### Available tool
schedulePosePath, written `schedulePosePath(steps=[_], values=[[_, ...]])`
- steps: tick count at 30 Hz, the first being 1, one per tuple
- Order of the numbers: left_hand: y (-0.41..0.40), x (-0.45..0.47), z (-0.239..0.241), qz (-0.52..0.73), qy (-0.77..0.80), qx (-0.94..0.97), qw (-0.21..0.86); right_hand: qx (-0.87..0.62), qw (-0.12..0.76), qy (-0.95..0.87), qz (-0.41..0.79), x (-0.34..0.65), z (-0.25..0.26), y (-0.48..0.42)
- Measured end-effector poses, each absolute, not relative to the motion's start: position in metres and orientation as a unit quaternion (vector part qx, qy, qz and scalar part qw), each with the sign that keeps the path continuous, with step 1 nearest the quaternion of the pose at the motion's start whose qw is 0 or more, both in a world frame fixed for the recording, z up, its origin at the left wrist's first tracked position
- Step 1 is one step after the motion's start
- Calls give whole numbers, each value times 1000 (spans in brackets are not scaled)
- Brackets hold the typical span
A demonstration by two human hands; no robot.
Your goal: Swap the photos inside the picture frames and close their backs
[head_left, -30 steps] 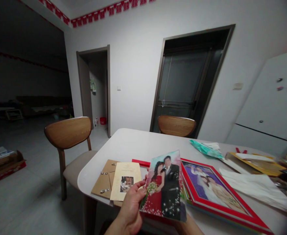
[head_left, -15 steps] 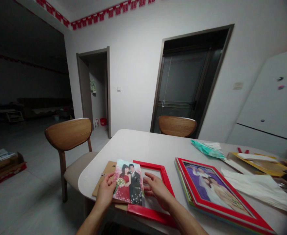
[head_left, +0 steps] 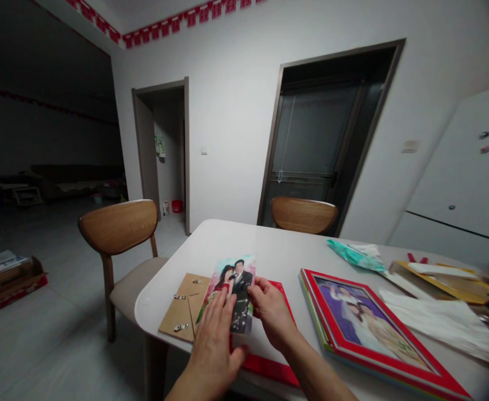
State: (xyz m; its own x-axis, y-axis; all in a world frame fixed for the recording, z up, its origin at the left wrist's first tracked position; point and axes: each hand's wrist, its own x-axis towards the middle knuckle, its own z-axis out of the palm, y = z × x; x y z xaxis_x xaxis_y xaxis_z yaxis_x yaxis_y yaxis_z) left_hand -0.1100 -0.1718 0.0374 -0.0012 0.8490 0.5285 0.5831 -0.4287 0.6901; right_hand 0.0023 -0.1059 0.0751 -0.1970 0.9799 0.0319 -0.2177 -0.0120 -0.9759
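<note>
A printed photo (head_left: pixel 236 281) of a couple, one in red and one in black, is tilted up over an empty red picture frame (head_left: pixel 281 340) lying at the near edge of the white table (head_left: pixel 244 242). My right hand (head_left: pixel 272 312) pinches the photo's right edge. My left hand (head_left: pixel 216 337) lies with fingers stretched flat against the photo's lower front. A brown cardboard frame backing (head_left: pixel 182 309) with metal clips rests just left of the hands.
A second red frame (head_left: pixel 378 328) holding a photo lies to the right on a stack. White paper (head_left: pixel 440 323), yellow cards (head_left: pixel 445 275) and a green packet (head_left: pixel 351 253) lie further right. Two wooden chairs (head_left: pixel 119 228) (head_left: pixel 303 214) stand at the table; a white fridge (head_left: pixel 461 178) is at the right.
The photo went from raised in my left hand to lowered over the empty red frame. My right hand now grips its right edge, and my left hand has flattened onto its front.
</note>
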Motion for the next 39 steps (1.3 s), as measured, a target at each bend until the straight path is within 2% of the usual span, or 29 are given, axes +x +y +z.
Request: schedulePosePath(steps=[4,6,9,12,15,20,24,29,39], values=[[-161,-99,42,601,475,624,155,-338,511,-546,571,4,94,-118],[-154,-100,46,668,473,530,222,-347,508,-558,557,8,87,-119],[-149,-97,48,762,432,346,337,-444,491,-505,553,17,60,-114],[-150,-84,43,782,358,247,446,-456,474,-427,620,27,35,-108],[-152,-74,33,752,333,254,509,-412,510,-418,629,39,29,-103],[-149,-91,16,675,456,372,446,-483,476,-428,597,68,35,-86],[-153,-103,12,516,576,542,329,-542,444,-478,529,79,27,-74],[-161,-97,12,375,605,658,244,-581,435,-501,471,73,18,-61],[-160,-100,12,330,604,689,225,-594,442,-516,431,71,11,-50]])
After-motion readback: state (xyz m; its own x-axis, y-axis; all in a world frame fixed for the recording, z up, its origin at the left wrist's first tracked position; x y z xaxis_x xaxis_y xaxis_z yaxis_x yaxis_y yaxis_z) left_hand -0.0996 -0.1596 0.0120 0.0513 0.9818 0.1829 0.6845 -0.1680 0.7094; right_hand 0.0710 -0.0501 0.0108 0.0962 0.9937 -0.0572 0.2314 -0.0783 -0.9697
